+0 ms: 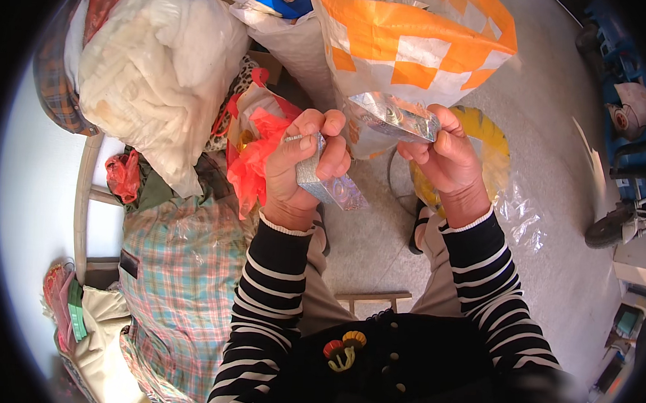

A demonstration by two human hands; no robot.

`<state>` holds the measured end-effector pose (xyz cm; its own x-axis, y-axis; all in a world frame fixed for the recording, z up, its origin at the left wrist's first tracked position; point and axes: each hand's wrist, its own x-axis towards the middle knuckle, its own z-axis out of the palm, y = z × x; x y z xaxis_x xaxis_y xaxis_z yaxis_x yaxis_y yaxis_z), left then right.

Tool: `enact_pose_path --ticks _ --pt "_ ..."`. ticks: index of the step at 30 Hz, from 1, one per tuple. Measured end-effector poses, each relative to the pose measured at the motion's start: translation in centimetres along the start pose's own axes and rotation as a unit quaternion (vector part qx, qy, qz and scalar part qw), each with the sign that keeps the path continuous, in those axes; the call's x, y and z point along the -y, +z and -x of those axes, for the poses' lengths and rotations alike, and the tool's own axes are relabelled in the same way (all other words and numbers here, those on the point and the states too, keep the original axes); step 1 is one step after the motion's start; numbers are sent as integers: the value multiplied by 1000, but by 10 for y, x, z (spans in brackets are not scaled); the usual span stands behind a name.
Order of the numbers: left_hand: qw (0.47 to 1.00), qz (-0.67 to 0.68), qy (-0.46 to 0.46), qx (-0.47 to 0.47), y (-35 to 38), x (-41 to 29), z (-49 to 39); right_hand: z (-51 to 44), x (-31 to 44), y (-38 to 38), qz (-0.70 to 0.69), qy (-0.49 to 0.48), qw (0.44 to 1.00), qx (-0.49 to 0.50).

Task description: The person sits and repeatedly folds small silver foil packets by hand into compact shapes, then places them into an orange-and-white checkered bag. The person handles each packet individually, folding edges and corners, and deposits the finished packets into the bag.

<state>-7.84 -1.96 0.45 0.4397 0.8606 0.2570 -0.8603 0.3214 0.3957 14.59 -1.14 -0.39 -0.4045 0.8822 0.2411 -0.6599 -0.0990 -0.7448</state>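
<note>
My left hand [297, 165] is closed around a shiny silver holographic box [331, 188], small and narrow, with its patterned end pointing down and right. Between the thumb and fingers of my right hand [446, 155] is another silver holographic piece [394, 115], seemingly a folded carton, its far end pointing up and left. Both hands are raised above the floor, apart from each other. Behind the right-hand piece stands a large orange-and-white checkered woven bag [416, 49], open at the top. A red plastic bag [255, 150] lies just left of my left hand.
A bundle of whitish stuffing in clear plastic [160, 81] and a plaid cloth bundle [185, 271] fill the left side. A yellow ring-shaped thing [491, 136] and crumpled clear plastic [519, 215] are on the concrete floor [556, 298]. A wheel [605, 230] stands at the right.
</note>
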Motion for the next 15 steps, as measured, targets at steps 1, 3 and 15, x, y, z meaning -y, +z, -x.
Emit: enact_pose_path --ticks 1,3,15 --pt "1000 -10 0 -2 0 0 0 0 0 0 -1 1 1000 -1" --pt "1000 -30 2 -6 0 -1 0 0 0 -1 0 2 1000 -1" --pt "984 -122 19 -125 1 0 -1 -1 4 7 32 -13 999 -34"
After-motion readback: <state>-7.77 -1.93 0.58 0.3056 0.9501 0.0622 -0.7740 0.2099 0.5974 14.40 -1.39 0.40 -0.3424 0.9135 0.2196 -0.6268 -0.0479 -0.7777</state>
